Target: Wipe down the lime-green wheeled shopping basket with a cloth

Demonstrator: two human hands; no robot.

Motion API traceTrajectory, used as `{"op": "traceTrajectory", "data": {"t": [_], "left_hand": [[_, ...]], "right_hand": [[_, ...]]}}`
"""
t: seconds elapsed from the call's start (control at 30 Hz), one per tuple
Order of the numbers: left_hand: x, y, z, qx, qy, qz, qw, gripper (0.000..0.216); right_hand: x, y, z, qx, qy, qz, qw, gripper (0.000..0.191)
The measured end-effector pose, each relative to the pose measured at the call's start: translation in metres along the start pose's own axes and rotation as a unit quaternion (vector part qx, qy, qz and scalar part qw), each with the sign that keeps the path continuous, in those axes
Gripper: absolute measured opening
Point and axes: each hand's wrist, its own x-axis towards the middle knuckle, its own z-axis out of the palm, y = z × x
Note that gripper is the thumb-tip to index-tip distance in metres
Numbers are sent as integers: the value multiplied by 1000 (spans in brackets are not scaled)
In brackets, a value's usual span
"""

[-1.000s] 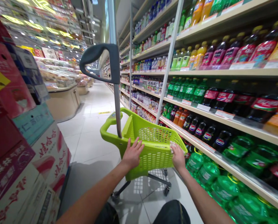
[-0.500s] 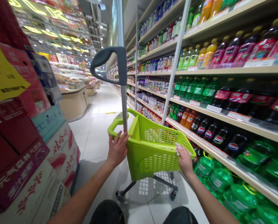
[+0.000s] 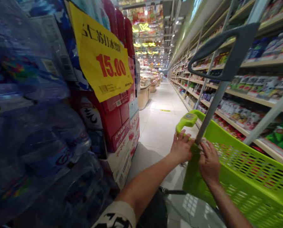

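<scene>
A lime-green plastic shopping cart (image 3: 241,177) stands at the lower right, its grey pole rising to a grey handle (image 3: 224,50) at the top right. My left hand (image 3: 182,147) is curled over the cart's green rim next to the base of the pole. My right hand (image 3: 209,161) rests on the rim just right of the pole, its fingers closed on a small white cloth or paper (image 3: 204,143) pressed against the plastic.
Stacked red and white cartons (image 3: 119,126) and wrapped packs of water bottles (image 3: 34,126) stand close on the left, with a yellow 15.00 price sign (image 3: 101,52). Shelves of drinks and packets (image 3: 250,91) line the right. The white tiled aisle (image 3: 162,107) runs ahead.
The view has swung left and moved closer to the cart. My right hand has slid from the cart's right rim to the pole's base; my left hand has moved onto the rim beside it.
</scene>
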Motion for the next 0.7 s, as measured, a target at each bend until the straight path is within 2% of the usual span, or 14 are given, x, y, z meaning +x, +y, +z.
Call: {"op": "traceTrajectory", "data": {"t": [0.13, 0.23, 0.37, 0.5, 0.6, 0.7], "left_hand": [[3, -5, 1, 5, -2, 11, 1000, 49], [6, -6, 1, 8, -7, 8, 1000, 49], [4, -1, -3, 5, -9, 8, 1000, 49], [-2, 5, -4, -7, -12, 8, 1000, 52], [-3, 10, -4, -9, -21, 1, 1000, 53], [-2, 13, -5, -5, -32, 2, 999, 51]], "right_hand": [[8, -1, 8, -3, 7, -27, 1000, 44], [11, 10, 6, -3, -24, -41, 999, 46], [0, 37, -15, -13, -61, -51, 997, 40], [-23, 61, -41, -65, -26, -25, 997, 43], [-24, 49, -41, -76, 18, 12, 997, 42], [-13, 18, -25, -49, 9, 15, 999, 41]]}}
